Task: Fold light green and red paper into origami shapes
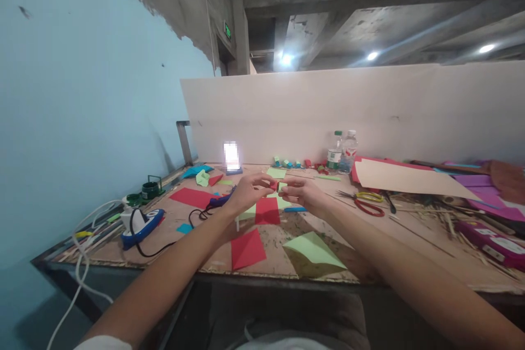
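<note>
Over the middle of the table, my left hand (255, 190) pinches a small red folded paper piece (273, 186). Facing it, my right hand (301, 192) grips a small light green folded paper piece (282, 187). The two pieces are close together; I cannot tell whether they touch. Beneath the hands lie a red paper square (268, 211) and light green paper, with a blue stick (295, 209) beside them. Nearer the front edge are another red square (248, 250) and a curled light green sheet (315, 249).
Small folded paper cubes (287, 163) line the back near two bottles (334, 156). Red-handled scissors (369, 206) lie right, before stacked paper (406, 176). A lit phone (232, 156) stands back left. A blue power strip (143, 228) with cords sits left.
</note>
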Motion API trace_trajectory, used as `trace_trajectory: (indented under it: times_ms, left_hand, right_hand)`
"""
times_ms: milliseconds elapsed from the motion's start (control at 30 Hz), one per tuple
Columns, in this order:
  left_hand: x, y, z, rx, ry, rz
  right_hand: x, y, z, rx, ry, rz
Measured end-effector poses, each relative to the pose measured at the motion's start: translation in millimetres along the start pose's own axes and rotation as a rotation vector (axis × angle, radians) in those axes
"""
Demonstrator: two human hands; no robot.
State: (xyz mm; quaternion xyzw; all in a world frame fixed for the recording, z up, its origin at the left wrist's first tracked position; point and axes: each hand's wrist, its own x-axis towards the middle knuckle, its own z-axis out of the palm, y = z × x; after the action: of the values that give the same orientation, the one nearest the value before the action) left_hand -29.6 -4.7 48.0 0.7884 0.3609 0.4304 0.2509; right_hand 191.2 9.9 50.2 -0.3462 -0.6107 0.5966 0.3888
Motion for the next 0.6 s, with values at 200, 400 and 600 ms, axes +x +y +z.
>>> trace_trajectory:
  times_ms: [200, 400, 600]
  left_hand:
    - [1, -11, 1.0, -0.032, -0.021, 0.033]
    - [2, -19, 0.0, -0.061, -0.014, 0.062]
    - [3, -23, -0.5, -0.069, -0.005, 0.093]
  right_hand:
    - [-4, 0, 4, 0.028, -0.052, 0.005]
    - [-1, 2, 2, 0.056, -0.074, 0.015]
    - [2, 3, -3, 0.062, -0.093, 0.013]
